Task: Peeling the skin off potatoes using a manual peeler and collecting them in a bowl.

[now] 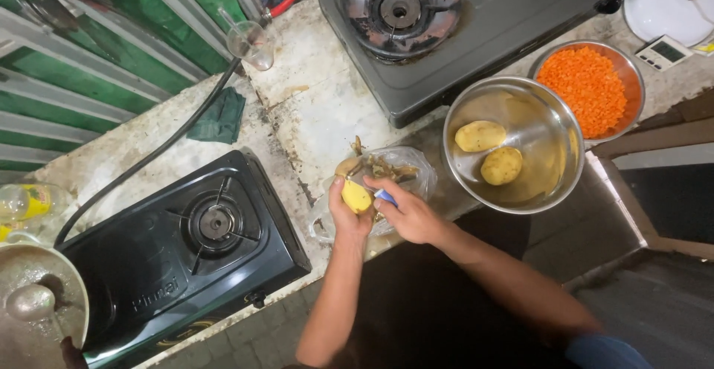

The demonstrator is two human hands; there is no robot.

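yellow half-peeled potato (356,197), blue-handled peeler (385,196)

We see a black single-burner stove (201,242), a grey stove (461,34), a bowl of diced carrot (591,90) and a green cloth (219,116).

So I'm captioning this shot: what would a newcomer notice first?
Probably the steel bowl of bright orange diced carrot at upper right, beside a larger steel bowl holding two peeled potatoes. At centre, the left hand holds a potato while the right hand peels it.
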